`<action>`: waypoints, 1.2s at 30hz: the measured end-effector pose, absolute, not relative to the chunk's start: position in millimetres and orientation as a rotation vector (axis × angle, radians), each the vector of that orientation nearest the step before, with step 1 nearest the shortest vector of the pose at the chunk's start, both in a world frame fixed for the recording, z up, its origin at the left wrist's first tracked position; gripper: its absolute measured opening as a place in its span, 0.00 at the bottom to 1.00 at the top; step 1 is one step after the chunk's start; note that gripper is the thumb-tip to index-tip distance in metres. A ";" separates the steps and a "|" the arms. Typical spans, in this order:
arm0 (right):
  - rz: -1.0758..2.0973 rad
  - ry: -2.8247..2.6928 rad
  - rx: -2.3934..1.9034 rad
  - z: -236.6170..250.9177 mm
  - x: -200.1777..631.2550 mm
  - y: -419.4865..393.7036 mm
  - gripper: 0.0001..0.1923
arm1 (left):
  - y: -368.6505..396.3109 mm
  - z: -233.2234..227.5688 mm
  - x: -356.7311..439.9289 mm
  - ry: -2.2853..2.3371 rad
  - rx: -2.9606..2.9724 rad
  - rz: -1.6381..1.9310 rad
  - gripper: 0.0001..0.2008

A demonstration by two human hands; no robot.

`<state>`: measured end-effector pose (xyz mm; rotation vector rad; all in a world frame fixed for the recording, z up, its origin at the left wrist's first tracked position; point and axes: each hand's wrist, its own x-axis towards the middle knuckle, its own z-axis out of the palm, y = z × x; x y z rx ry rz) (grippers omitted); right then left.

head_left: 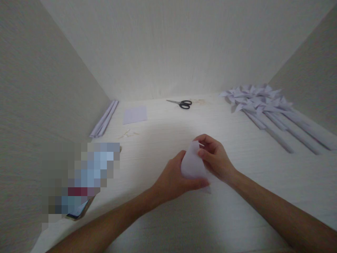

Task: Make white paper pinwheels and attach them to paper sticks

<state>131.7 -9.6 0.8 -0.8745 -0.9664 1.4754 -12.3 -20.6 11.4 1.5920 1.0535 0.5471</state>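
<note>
A white sheet of paper (193,163), curved and partly folded over, is held between both hands above the table. My left hand (175,175) grips its left and lower side, the thumb lying along the near edge. With thumb and fingers closed together, my right hand (214,154) pinches the paper's upper right edge. One corner of the sheet pokes out below the left thumb. The fingers behind the paper are hidden.
Black-handled scissors (183,103) lie at the back. A square paper (135,115), small sticks (129,133) and rolled paper tubes (105,119) are left. Several paper pinwheels (259,100) on tubes lie right. A blurred phone-like device (79,211) stands left. Walls (168,45) enclose the table.
</note>
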 end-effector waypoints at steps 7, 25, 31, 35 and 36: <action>1.405 -1.388 -0.937 0.2 132.0 -14.1 0.15 | -6.4 6.7 -15.4 1.312 1.483 0.932 0.14; 1.198 -1.829 -1.063 -0.8 130.8 -20.2 0.15 | -15.9 8.6 -14.9 1.101 1.664 0.918 0.16; 1.271 -1.809 -1.108 -3.1 124.9 -23.4 0.12 | -16.5 11.9 -14.1 1.093 1.581 0.841 0.20; 1.219 -1.791 -1.140 0.6 123.9 -25.4 0.07 | -9.9 13.8 -16.5 1.245 1.630 0.901 0.15; 1.214 -1.784 -1.129 2.1 125.4 -25.8 0.07 | -7.9 13.4 -17.0 1.280 1.644 0.920 0.15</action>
